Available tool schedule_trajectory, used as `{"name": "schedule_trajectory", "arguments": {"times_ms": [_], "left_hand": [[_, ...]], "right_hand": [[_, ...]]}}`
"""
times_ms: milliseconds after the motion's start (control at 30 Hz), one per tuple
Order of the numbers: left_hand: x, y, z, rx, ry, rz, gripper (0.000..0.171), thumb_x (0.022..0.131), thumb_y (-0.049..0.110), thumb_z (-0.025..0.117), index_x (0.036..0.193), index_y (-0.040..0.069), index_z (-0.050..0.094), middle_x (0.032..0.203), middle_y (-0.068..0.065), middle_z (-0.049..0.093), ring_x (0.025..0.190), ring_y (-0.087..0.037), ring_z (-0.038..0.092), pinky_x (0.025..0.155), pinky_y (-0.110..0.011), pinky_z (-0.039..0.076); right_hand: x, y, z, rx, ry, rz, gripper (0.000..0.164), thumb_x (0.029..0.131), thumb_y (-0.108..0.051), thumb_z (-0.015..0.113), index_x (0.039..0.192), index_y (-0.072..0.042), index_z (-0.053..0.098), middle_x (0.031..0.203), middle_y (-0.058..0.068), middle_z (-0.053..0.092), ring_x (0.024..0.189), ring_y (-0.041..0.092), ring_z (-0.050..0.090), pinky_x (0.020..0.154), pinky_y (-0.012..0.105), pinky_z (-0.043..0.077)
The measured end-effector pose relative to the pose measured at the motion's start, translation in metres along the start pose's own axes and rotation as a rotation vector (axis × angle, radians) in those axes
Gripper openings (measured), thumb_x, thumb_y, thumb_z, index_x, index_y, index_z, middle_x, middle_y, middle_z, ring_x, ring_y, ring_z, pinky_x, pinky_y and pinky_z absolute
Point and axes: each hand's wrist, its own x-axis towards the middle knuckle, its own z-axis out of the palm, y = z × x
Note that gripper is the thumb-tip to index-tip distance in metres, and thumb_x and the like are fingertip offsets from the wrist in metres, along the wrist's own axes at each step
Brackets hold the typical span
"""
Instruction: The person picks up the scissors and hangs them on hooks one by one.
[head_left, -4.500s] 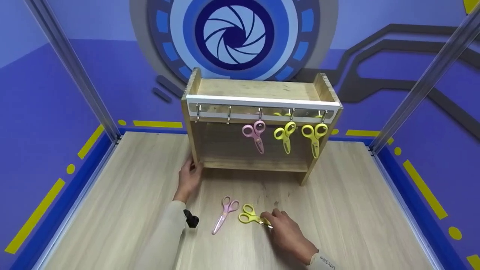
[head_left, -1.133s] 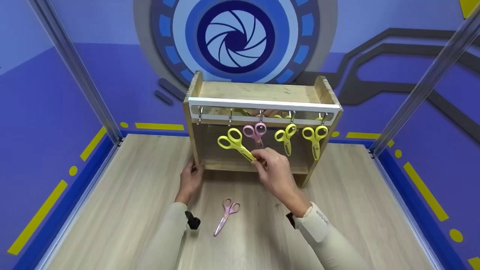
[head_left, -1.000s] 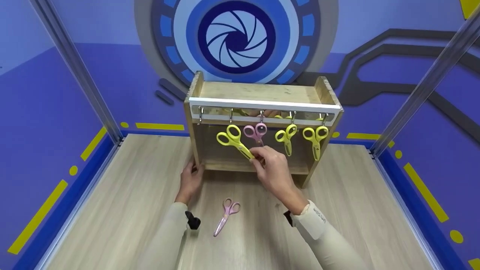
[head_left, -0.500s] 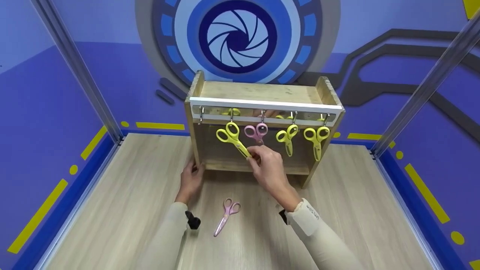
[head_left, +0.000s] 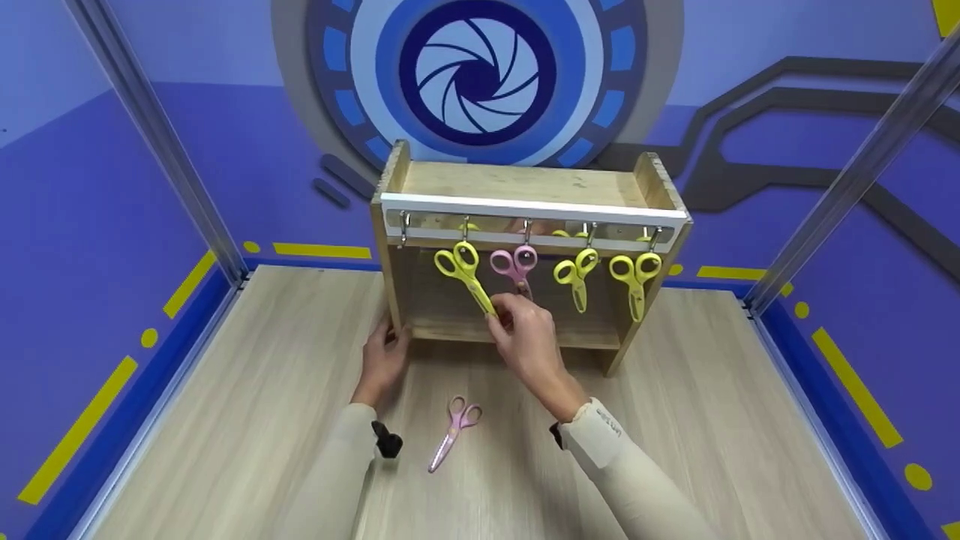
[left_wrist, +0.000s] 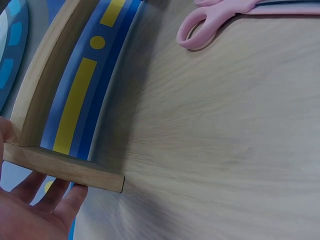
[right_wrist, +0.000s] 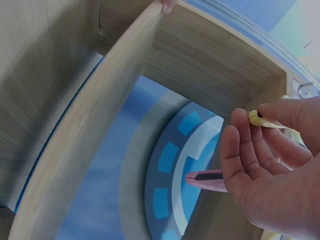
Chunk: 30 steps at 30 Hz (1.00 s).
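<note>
My right hand point(head_left: 529, 341) pinches a pair of yellow scissors point(head_left: 475, 288) by the blade tip, handles up. One handle ring overlaps the second hook point(head_left: 466, 229) from the left on the rack. My left hand point(head_left: 382, 364) grips the lower left side panel of a wooden shelf point(head_left: 517, 176), thumb and fingers on either side in the left wrist view. Pink scissors point(head_left: 519, 281) hang from the middle hook, partly behind my right hand. Yellow scissors point(head_left: 579, 289) and another yellow pair point(head_left: 636, 289) hang further right. Pink scissors point(head_left: 451, 435) lie on the table between my forearms.
A white hook strip point(head_left: 525, 206) runs along the shelf's front; its leftmost hook point(head_left: 403, 229) holds nothing. The shelf stands on a wood-grain table point(head_left: 247, 420) before a printed blue back wall point(head_left: 217, 150). Metal posts point(head_left: 142, 127) rise at both sides.
My right hand took the yellow scissors off the table and raised them to the shelf. Lately it moved slightly left, bringing the handle ring to the second hook. My left hand stays put.
</note>
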Motion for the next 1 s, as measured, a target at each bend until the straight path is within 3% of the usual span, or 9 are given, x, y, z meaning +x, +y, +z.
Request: {"name": "schedule_trajectory", "arguments": {"times_ms": [267, 700, 1000], "left_hand": [[0.0, 0.0, -0.001, -0.013, -0.014, -0.03, 0.061, 0.107, 0.031, 0.056, 0.161, 0.011, 0.035, 0.154, -0.021, 0.046, 0.138, -0.038, 0.049, 0.108, -0.053, 0.047], [0.002, -0.001, -0.001, -0.027, -0.016, 0.018, 0.061, 0.107, 0.029, 0.057, 0.161, 0.011, 0.034, 0.147, -0.021, 0.053, 0.133, -0.038, 0.054, 0.103, -0.052, 0.051], [0.0, -0.001, -0.001, -0.039, -0.004, 0.013, 0.059, 0.106, 0.027, 0.059, 0.159, 0.009, 0.038, 0.146, -0.02, 0.054, 0.133, -0.037, 0.054, 0.104, -0.052, 0.05]], "right_hand": [[0.003, 0.006, 0.014, 0.005, 0.023, -0.009, 0.009, 0.091, -0.004, 0.075, 0.1, -0.003, 0.074, 0.089, 0.008, 0.073, 0.075, 0.018, 0.069, 0.066, 0.032, 0.06], [0.008, 0.01, 0.027, 0.01, 0.05, -0.026, 0.007, 0.09, -0.004, 0.075, 0.096, -0.002, 0.074, 0.085, 0.007, 0.074, 0.074, 0.018, 0.071, 0.065, 0.035, 0.06], [0.009, 0.01, 0.031, 0.035, 0.02, 0.001, 0.009, 0.091, -0.005, 0.075, 0.099, -0.002, 0.074, 0.088, 0.008, 0.074, 0.077, 0.022, 0.072, 0.067, 0.037, 0.06]]}}
